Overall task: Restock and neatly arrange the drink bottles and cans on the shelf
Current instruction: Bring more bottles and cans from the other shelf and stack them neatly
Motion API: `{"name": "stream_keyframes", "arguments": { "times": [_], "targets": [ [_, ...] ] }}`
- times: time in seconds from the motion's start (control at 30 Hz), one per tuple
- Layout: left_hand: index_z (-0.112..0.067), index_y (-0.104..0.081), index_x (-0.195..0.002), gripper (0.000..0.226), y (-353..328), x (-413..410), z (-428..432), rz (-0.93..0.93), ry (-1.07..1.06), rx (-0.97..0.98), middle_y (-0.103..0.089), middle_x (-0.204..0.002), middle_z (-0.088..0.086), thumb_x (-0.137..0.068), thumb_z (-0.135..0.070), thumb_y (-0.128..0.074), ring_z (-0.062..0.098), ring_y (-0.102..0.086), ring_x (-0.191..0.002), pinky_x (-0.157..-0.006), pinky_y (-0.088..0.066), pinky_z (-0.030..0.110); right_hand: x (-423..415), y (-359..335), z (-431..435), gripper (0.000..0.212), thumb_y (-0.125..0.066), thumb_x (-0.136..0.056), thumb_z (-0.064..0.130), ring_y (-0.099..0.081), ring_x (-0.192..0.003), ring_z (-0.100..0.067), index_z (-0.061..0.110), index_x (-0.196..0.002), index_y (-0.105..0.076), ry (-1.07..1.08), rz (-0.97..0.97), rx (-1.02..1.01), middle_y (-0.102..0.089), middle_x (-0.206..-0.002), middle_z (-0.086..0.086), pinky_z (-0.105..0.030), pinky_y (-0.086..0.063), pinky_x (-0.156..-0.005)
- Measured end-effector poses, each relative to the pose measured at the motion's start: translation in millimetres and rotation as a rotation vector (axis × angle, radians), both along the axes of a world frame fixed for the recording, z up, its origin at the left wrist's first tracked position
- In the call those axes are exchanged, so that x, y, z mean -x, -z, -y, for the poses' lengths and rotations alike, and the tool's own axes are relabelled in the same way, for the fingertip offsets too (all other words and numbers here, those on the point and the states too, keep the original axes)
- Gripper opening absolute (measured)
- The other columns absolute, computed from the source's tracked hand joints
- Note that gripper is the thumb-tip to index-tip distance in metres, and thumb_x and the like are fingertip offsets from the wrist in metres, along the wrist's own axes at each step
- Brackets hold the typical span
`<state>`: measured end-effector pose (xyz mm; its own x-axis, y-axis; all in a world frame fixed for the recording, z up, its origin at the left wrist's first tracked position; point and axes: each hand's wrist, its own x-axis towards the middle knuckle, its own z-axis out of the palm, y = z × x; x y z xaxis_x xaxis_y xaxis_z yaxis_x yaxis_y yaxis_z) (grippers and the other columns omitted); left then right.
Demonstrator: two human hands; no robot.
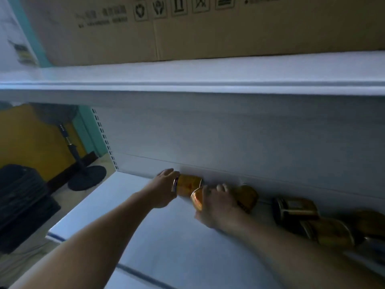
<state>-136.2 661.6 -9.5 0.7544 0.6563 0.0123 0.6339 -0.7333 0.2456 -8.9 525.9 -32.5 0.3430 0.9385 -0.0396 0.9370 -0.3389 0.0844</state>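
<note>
A gold can [190,181] was held at the back edge of the shelf [145,236] by the left hand [165,189], fingers curled round its rimmed end. A second gold can [196,199], touching it, was gripped from above by the curled fingers of the right hand [218,205]. Both long axes appeared laid along that edge (uprighting would call for a wrist turn). Further cans [302,207] were ranged rightward. No brand could be read; handling symbols and blurred print were borne by the cardboard box [208,34] overhead.

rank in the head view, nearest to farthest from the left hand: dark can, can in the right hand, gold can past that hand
1. held can, in the right hand, beside the left hand
2. gold can, just past the right hand, by the back wall
3. dark can, farthest right
</note>
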Motion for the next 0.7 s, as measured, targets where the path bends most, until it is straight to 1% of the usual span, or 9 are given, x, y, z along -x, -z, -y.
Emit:
{"name": "stream_keyframes", "arguments": {
  "times": [0.07, 0.13, 0.2, 0.23, 0.3, 0.4, 0.5, 0.6, 0.7],
  "targets": [
    [-0.021, -0.024, -0.149, 0.072, 6.9, -13.8, -12.2, -0.025, 0.066, -0.03, -0.023, -0.156, 0.004, -0.087, -0.017, -0.059, 0.023, -0.021, -0.142, -0.112, -0.027, 0.036, 12.9, 10.7, 9.8, 0.082, -0.057, -0.083, 0.046, -0.042, -0.123, -0.036, 0.002, -0.145, -0.026, -0.087, 0.052, -0.099, -0.047, -0.135, -0.021, -0.047, -0.025, -0.109],
    [-0.023, -0.015, -0.151, 0.079, 15.4, -23.5, -22.1, -0.106, 0.164, -0.054, -0.02, -0.157, 0.001, -0.085, -0.018, -0.059, 0.023, -0.017, -0.143, -0.112, -0.028, 0.041, 25.8, 15.0, 18.9, 0.076, -0.076, -0.061, 0.04, -0.058, -0.097, -0.027, 0.01, -0.128, -0.055, -0.111, 0.044, -0.199, -0.063, -0.106, -0.012, -0.037, -0.048, -0.085],
    [-0.025, -0.01, -0.151, 0.086, 26.0, -28.6, -30.6, -0.196, 0.245, -0.097, -0.02, -0.154, 0.002, -0.083, -0.031, -0.062, 0.025, -0.018, -0.14, -0.11, -0.03, 0.042, 34.2, 22.0, 23.5, 0.069, -0.079, -0.049, 0.032, -0.06, -0.079, -0.021, 0.014, -0.114, -0.065, -0.124, 0.037, -0.301, -0.064, -0.09, -0.005, -0.032, -0.052, -0.066],
    [-0.027, -0.01, -0.151, 0.088, 31.8, -29.2, -33.3, -0.211, 0.248, -0.113, -0.021, -0.15, 0.003, -0.082, -0.042, -0.063, 0.026, -0.02, -0.138, -0.107, -0.032, 0.042, 37.6, 24.9, 25.9, 0.07, -0.076, -0.051, 0.03, -0.06, -0.079, -0.022, 0.013, -0.117, -0.063, -0.099, 0.017, -0.299, -0.064, -0.093, -0.005, -0.032, -0.053, -0.066],
    [-0.028, -0.016, -0.148, 0.088, 41.4, -25.9, -35.7, -0.157, 0.195, -0.121, -0.027, -0.139, 0.005, -0.079, -0.055, -0.062, 0.03, -0.029, -0.129, -0.101, -0.037, 0.041, 40.0, 30.4, 29.2, 0.079, -0.068, -0.064, 0.034, -0.056, -0.098, -0.027, 0.009, -0.136, -0.048, -0.002, -0.053, -0.288, -0.059, -0.116, -0.01, -0.037, -0.05, -0.084],
    [-0.026, -0.027, -0.142, 0.082, 50.6, -14.6, -36.9, -0.05, 0.141, -0.048, -0.036, -0.132, 0.008, -0.075, -0.049, -0.069, 0.032, -0.038, -0.118, -0.096, -0.039, 0.039, 42.6, 33.6, 39.7, 0.082, -0.056, -0.082, 0.042, -0.033, -0.126, -0.028, 0.016, -0.149, -0.017, 0.177, -0.228, -0.227, -0.032, -0.143, -0.006, -0.038, -0.03, -0.105],
    [-0.028, -0.033, -0.139, 0.078, 55.6, 3.3, -35.6, 0.019, 0.156, -0.051, -0.046, -0.13, 0.005, -0.074, -0.049, -0.07, 0.031, -0.044, -0.114, -0.093, -0.039, 0.034, 52.7, 33.4, 51.7, 0.079, -0.061, -0.081, 0.053, -0.033, -0.126, -0.026, 0.026, -0.145, -0.023, 0.338, -0.271, -0.271, -0.031, -0.142, -0.004, -0.034, -0.031, -0.101],
    [-0.027, -0.036, -0.139, 0.077, 63.0, 24.1, -29.5, 0.094, 0.171, -0.055, -0.049, -0.129, 0.003, -0.074, -0.048, -0.07, 0.029, -0.046, -0.11, -0.09, -0.039, 0.033, 65.2, 32.3, 67.7, 0.077, -0.059, -0.075, 0.061, -0.042, -0.12, -0.026, 0.031, -0.14, -0.031, 0.519, -0.215, -0.338, -0.045, -0.137, -0.001, -0.033, -0.036, -0.095],
    [-0.023, -0.05, -0.13, 0.063, 58.4, 42.5, -16.3, 0.231, 0.143, 0.207, -0.061, -0.115, 0.006, -0.075, -0.044, -0.072, 0.027, -0.059, -0.097, -0.081, -0.047, 0.035, 78.3, 29.7, 86.8, 0.078, -0.067, -0.07, 0.061, -0.049, -0.113, -0.024, 0.031, -0.137, -0.04, 0.678, -0.314, -0.457, -0.055, -0.128, 0.003, -0.031, -0.04, -0.09]
  ]
}}
